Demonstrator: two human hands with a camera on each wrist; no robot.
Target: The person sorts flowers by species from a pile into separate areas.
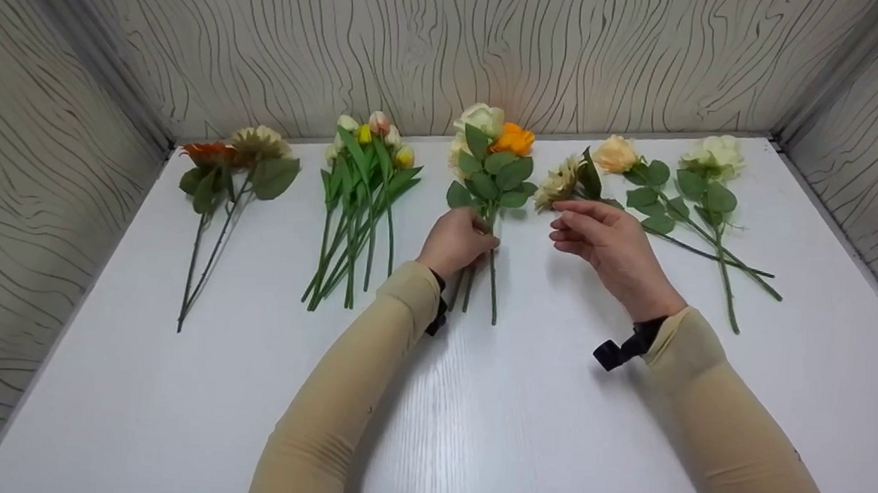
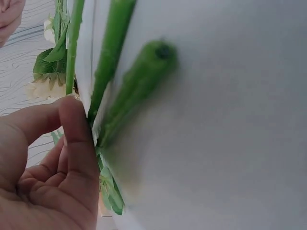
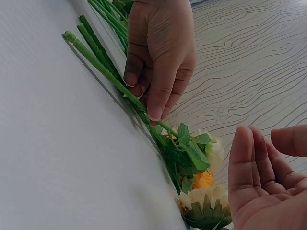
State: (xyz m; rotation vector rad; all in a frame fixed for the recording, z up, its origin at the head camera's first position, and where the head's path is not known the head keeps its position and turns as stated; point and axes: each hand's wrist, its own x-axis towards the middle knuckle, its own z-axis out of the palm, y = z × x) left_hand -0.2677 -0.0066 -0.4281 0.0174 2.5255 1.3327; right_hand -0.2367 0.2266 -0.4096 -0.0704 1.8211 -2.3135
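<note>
My left hand [image 1: 460, 240] pinches a green stem of the middle bunch of artificial roses [image 1: 497, 173] between thumb and fingers. This bunch has white, cream and orange heads, the orange rose [image 1: 516, 139] at its right; the stems' lower ends point toward me. In the left wrist view, the cut stems [image 2: 144, 72] jut out past my fingertips. To the right, my right hand [image 1: 608, 244] hovers with slightly bent, relaxed fingers and a gap between thumb and forefinger. Its fingertips overlap the edge of a cream daisy-like flower [image 1: 560, 181] in the head view.
On the right lie a peach rose [image 1: 617, 154] and a pale green-white flower [image 1: 718, 157], their stems crossing. Several tulips [image 1: 372, 160] form a bunch left of centre. Farther left are a rust-orange flower [image 1: 209, 153] and a beige flower [image 1: 260, 143]. A wood-patterned wall [image 1: 419, 50] borders the white table [image 1: 175, 413].
</note>
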